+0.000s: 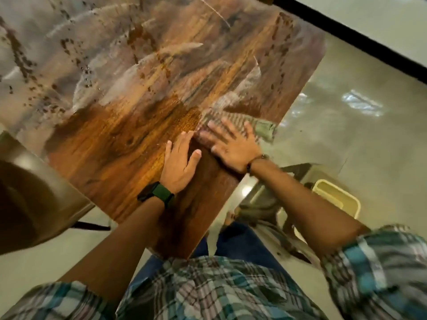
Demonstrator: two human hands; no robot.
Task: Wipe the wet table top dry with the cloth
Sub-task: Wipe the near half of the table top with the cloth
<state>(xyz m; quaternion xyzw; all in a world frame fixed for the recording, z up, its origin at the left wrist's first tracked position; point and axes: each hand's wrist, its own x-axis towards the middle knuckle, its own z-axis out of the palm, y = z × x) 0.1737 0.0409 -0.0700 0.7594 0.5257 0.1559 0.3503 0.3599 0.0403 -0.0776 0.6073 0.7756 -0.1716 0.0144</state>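
You are pressing the cloth [240, 125], right of frame centre at the desk [129, 144] edge, under your flat right hand [233, 146]. Your left hand [180, 162] is resting flat, fingers straight, holding nothing. The cloth looks soft and light; keep your palm spread on it.

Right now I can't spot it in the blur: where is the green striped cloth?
In the head view, the green striped cloth lies at the wooden table top's right edge, under the right hand's spread fingers, one end overhanging.
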